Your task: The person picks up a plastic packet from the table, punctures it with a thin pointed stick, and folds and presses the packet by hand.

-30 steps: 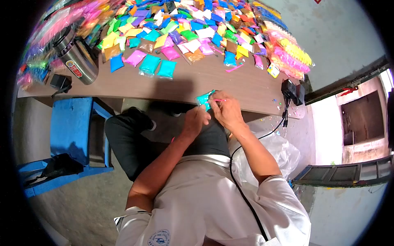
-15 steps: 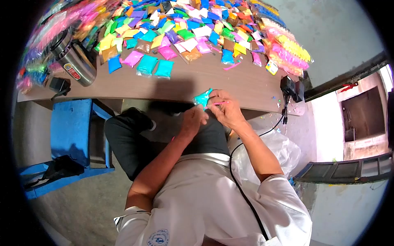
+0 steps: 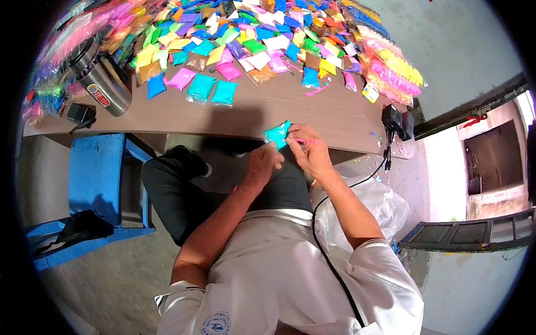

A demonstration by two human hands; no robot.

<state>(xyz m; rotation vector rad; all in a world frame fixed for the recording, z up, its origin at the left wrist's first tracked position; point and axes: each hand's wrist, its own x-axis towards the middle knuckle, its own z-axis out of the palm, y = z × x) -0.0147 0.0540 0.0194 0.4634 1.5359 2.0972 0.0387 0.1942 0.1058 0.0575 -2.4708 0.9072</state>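
Plainly, both hands are closed in small pinches on one teal packet. The left hand grips its lower edge between thumb and fingertips; the right hand holds its right end, with a thin pink strip lying across the same fingers. The packet sits between and just ahead of the two sets of fingertips, by the near edge of the bench; whether it touches that edge I cannot tell. The step in hand seems to be working on this packet's right end. It looks soft, so a move from here would call for a steady left pinch and light, separate control of the strip.

Straight ahead of the hands there is bare bench top, up to two teal packets ahead and to the left, and beyond those the broad heap of packets. Well left stands a metal flask; well right, near the bench's edge, lie black adapters. A black cable passes by the right forearm and could snag on a wide swing. Behind the near edge, the room below the hands is taken up by the person's legs.
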